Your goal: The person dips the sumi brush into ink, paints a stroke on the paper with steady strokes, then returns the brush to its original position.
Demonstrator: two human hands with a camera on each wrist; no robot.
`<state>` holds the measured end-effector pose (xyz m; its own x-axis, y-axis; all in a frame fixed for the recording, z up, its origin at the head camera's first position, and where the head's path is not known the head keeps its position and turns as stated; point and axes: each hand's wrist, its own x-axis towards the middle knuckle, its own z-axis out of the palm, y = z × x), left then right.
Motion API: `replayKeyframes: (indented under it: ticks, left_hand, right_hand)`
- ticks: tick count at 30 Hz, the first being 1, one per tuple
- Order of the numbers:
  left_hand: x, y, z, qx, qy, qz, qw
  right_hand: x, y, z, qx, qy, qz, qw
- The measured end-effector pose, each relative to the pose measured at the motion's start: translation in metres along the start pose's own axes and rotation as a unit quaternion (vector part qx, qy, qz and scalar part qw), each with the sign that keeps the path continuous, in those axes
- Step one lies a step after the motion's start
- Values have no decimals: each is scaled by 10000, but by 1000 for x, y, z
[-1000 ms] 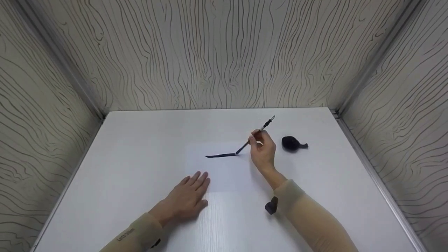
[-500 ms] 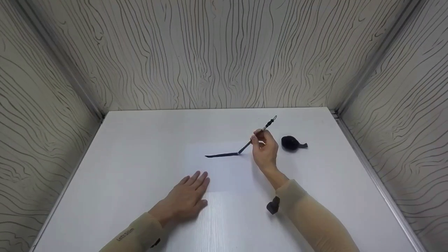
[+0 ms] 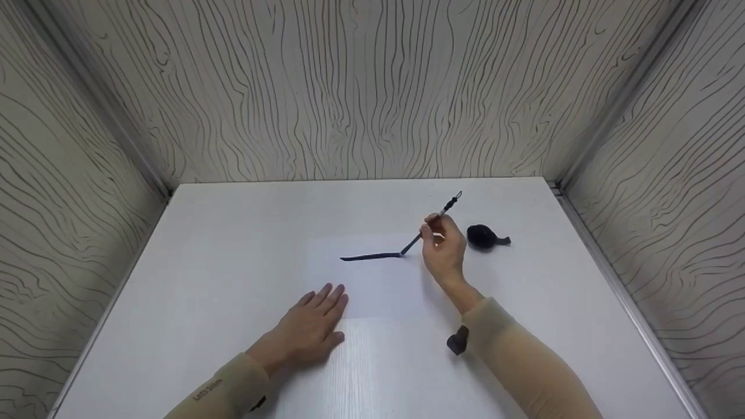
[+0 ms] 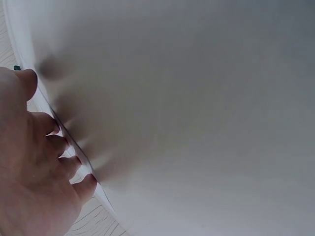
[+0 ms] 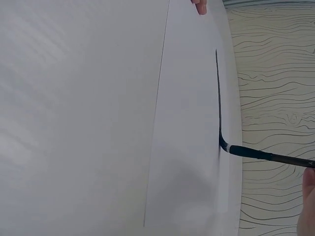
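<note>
My right hand point(image 3: 444, 251) pinches a dark calligraphy brush point(image 3: 411, 243) by its handle, which slants up and to the right. The bent bristle tip point(image 5: 224, 144) touches a white sheet of paper point(image 3: 378, 291). A black ink stroke point(image 3: 369, 257) runs nearly level from the left up to the tip. Flat at the sheet's lower left lies my left hand point(image 3: 308, 329), its fingers straight and the fingertips on the paper. In the left wrist view those fingertips point(image 4: 87, 183) touch down at the paper's edge.
A small black dish with a short handle point(image 3: 482, 237) sits to the right of my right hand. The white table point(image 3: 233, 233) is bounded at the back and sides by panels point(image 3: 361, 87) with a wood-grain pattern.
My right hand and the brush have moved a little to the right. The black stroke has grown longer at its right end. My left hand has stayed in place.
</note>
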<state>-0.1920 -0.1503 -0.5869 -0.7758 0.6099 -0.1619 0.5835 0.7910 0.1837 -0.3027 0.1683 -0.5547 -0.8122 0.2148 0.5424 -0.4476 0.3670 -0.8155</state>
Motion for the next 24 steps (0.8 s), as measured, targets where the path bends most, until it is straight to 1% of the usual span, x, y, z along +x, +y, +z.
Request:
replayKeyframes:
  ticks: [5,11,19,24]
  left_hand:
    - [1,0,0,-48,-106,-86,9999]
    - [2,-2,2,16,-92,-40,9999]
    - [2,-1,0,-30,-51,-23,10000]
    - [2,0,0,-20,-79,-36,10000]
  right_hand:
    - [1,-4,-3,-135,56,53,9999]
    - [3,-8,-8,-289,127,132,9994]
    - [8,-13,-17,-54,413,-23,9991]
    - [12,-16,-25,24,510,-167,9986]
